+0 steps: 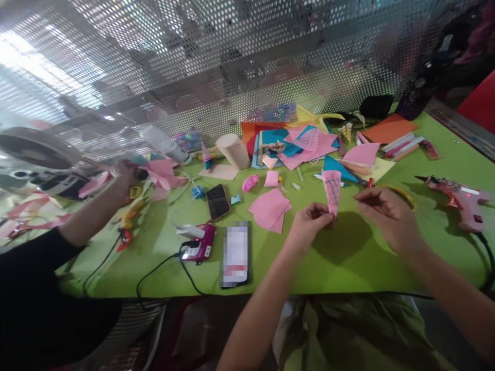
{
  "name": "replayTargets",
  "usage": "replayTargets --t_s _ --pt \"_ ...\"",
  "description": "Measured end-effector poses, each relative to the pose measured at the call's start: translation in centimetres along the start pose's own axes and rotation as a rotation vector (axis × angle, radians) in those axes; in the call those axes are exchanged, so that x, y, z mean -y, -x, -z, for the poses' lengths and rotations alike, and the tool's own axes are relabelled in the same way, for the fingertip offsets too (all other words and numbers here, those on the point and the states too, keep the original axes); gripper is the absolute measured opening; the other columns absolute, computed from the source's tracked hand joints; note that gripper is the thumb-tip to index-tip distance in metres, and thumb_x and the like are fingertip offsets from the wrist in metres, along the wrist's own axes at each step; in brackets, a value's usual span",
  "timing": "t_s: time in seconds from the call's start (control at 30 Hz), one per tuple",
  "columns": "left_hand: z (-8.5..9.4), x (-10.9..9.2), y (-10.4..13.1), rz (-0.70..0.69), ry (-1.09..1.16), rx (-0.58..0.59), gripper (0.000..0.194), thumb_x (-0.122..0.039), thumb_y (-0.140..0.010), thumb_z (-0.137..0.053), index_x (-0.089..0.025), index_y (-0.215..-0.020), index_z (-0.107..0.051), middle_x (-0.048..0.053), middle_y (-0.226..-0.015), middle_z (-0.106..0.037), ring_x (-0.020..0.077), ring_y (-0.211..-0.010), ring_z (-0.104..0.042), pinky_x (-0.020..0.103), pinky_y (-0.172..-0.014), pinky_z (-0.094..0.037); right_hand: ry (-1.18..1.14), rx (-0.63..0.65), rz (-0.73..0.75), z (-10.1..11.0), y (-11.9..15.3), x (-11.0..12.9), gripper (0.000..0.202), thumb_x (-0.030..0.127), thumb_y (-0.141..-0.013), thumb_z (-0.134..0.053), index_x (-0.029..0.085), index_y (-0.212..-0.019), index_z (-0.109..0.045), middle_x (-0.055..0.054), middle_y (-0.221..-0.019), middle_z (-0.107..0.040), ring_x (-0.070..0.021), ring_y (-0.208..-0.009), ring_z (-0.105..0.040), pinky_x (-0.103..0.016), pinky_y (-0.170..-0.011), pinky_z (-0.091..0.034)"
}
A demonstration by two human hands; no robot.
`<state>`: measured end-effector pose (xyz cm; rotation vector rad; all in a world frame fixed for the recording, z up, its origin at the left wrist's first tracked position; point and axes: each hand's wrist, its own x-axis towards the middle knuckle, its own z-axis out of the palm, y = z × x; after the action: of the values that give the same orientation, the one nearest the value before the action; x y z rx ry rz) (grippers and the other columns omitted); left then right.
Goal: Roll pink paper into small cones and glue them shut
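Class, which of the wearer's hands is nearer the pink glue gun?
Right. The right hand is left of the pink glue gun, apart from it; the left hand, farther left, holds the pink cone.

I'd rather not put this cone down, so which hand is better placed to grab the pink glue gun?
Probably your right hand: it is nearer the pink glue gun, while your left hand holds the pink cone. Whether the right one grips anything is unclear.

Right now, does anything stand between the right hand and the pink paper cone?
Nothing visible does. The left hand pinches the pink paper cone near its narrow lower end, and an open gap separates it from the right hand. The blue paper lies behind, outside that gap.
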<state>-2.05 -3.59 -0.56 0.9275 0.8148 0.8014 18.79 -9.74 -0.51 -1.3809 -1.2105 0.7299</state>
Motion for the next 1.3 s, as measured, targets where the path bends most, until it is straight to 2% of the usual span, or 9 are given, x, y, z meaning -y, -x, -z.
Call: replayTargets --t_s 0.07,0.13,0.3,0.6,1.0,1.17,1.3 --pt "-0.1 -0.2 0.1 -0.004 0.050 -0.003 0.048 -0.041 -0.062 -0.100 -0.014 -0.087 -0.069 0.002 -0.077 -0.075 0.0111 -0.065 -0.069 0.025 -0.069 -0.058 -0.039 0.123 -0.071 -0.7 -0.1 -0.2 0.033 0.056 -0.092 -0.077 0.025 -0.104 -0.075 -0.005 -0.101 -0.073 -0.0235 -0.094 -0.067 -0.039 -0.088 -0.054" --pt "-0.3 -0.2 0.2 0.003 0.083 0.008 0.050 -0.041 -0.060 -0.102 -0.014 -0.086 -0.069 0.003 -0.078 -0.076 0.0116 -0.067 -0.070 0.025 -0.070 -0.059 -0.056 0.210 -0.110 -1.3 -0.1 -0.2 0.037 0.060 -0.091 -0.077 0.025 -0.104 -0.077 -0.006 -0.101 -0.076 -0.0253 -0.096 -0.069 -0.041 -0.090 -0.054" --pt "-0.7 -0.1 0.2 -0.003 0.112 0.021 0.053 -0.042 -0.057 -0.104 -0.014 -0.085 -0.067 0.002 -0.077 -0.075 0.0119 -0.068 -0.070 0.026 -0.070 -0.060 -0.090 0.278 -0.133 -1.9 -0.2 -0.1 0.042 0.065 -0.087 -0.078 0.025 -0.101 -0.079 -0.007 -0.101 -0.079 -0.0269 -0.096 -0.071 -0.044 -0.092 -0.055" --pt "-1.1 0.3 0.1 -0.026 0.089 -0.007 0.052 -0.040 -0.058 -0.103 -0.015 -0.083 -0.064 -0.001 -0.077 -0.070 0.0115 -0.070 -0.068 0.029 -0.073 -0.062 -0.110 0.258 -0.124 -2.2 -0.2 -0.2 0.040 0.061 -0.085 -0.083 0.023 -0.094 -0.076 -0.003 -0.090 -0.074 -0.0219 -0.085 -0.068 -0.038 -0.082 -0.055" --pt "-1.2 0.4 0.3 -0.030 0.068 0.007 0.049 -0.041 -0.062 -0.101 -0.015 -0.083 -0.065 -0.001 -0.078 -0.070 0.0115 -0.070 -0.069 0.031 -0.077 -0.064 -0.086 0.237 -0.117 -2.1 -0.1 -0.4 0.038 0.059 -0.086 -0.082 0.023 -0.092 -0.073 -0.001 -0.088 -0.070 -0.0196 -0.083 -0.065 -0.035 -0.079 -0.053" --pt "-1.1 0.4 0.3 -0.023 0.097 0.018 0.052 -0.046 -0.061 -0.101 -0.015 -0.084 -0.066 0.000 -0.077 -0.073 0.0134 -0.070 -0.072 0.034 -0.080 -0.065 -0.024 0.202 -0.070 -2.1 0.2 -0.1 0.039 0.061 -0.088 -0.080 0.024 -0.094 -0.074 -0.003 -0.088 -0.073 -0.0212 -0.082 -0.067 -0.036 -0.077 -0.055" --pt "-1.1 0.6 0.3 -0.012 0.083 0.023 0.053 -0.048 -0.062 -0.100 -0.016 -0.085 -0.065 0.001 -0.078 -0.074 0.0146 -0.071 -0.074 0.035 -0.082 -0.065 0.051 0.150 0.012 -2.2 0.4 0.2 0.032 0.056 -0.090 -0.079 0.025 -0.091 -0.075 -0.003 -0.085 -0.072 -0.0216 -0.080 -0.067 -0.036 -0.076 -0.055"
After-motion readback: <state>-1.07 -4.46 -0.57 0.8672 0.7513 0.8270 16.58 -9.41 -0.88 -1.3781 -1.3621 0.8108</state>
